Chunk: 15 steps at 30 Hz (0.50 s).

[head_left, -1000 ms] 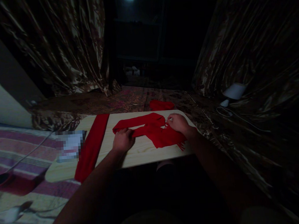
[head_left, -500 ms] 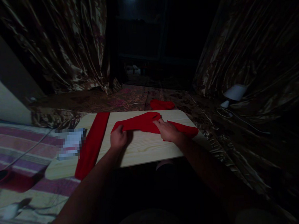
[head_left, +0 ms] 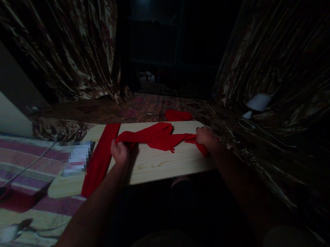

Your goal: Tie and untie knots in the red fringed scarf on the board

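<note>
1. On my feed, the left hand (head_left: 120, 152) has its fingers closed on the left end of a long, soft red fabric scarf with a fringe (head_left: 163, 136).
2. I see the right hand (head_left: 205, 136) gripping the scarf farther right, with some red fabric below the hand.
3. Between the hands, the scarf spans a pale wood-grain tabletop with rounded corners (head_left: 156, 163), bunched and twisted in the middle.
4. Just left of the left hand, I see a flat red fabric strip (head_left: 100, 163) crossing the tabletop.
5. Beyond the far edge, I make out a bundled red cloth (head_left: 178, 115).
</note>
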Available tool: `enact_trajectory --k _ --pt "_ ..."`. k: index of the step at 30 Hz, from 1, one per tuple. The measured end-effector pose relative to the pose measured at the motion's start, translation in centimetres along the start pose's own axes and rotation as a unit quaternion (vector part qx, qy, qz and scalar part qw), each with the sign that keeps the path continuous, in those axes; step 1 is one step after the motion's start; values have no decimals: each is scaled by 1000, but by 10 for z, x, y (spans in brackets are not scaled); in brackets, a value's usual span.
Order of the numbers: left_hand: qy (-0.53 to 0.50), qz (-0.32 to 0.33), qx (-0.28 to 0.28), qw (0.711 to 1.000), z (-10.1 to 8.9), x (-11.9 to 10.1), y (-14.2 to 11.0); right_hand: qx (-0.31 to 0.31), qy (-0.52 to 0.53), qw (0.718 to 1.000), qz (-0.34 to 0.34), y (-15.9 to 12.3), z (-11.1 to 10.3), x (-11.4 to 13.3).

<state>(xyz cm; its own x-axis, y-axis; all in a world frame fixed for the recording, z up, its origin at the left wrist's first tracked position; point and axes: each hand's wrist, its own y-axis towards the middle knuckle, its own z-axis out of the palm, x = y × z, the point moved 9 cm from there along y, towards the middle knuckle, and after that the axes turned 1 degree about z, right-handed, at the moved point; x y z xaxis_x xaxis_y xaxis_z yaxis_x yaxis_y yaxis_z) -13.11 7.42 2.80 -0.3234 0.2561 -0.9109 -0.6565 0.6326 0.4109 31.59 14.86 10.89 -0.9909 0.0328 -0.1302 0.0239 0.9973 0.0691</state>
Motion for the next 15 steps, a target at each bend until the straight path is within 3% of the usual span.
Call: enact_trajectory --k 2,4,6,9,11,15 --pt "7 23 -4 1000 1 -7 -3 -11 51 993 -104 -6 -1 33" --pt "6 43 19 999 6 -15 -6 -44 141 966 -214 -18 -10 74" --pt "-2 54 50 997 13 -20 -9 -49 209 936 -281 -31 -14 112" --pt "-25 44 40 998 11 -18 -8 -45 224 914 -336 -43 -12 159" --pt "-39 20 9 999 5 -13 -6 -23 193 915 -353 -47 -5 180" --pt "-53 -40 -59 996 -7 -1 -4 32 142 939 -310 -40 12 184"
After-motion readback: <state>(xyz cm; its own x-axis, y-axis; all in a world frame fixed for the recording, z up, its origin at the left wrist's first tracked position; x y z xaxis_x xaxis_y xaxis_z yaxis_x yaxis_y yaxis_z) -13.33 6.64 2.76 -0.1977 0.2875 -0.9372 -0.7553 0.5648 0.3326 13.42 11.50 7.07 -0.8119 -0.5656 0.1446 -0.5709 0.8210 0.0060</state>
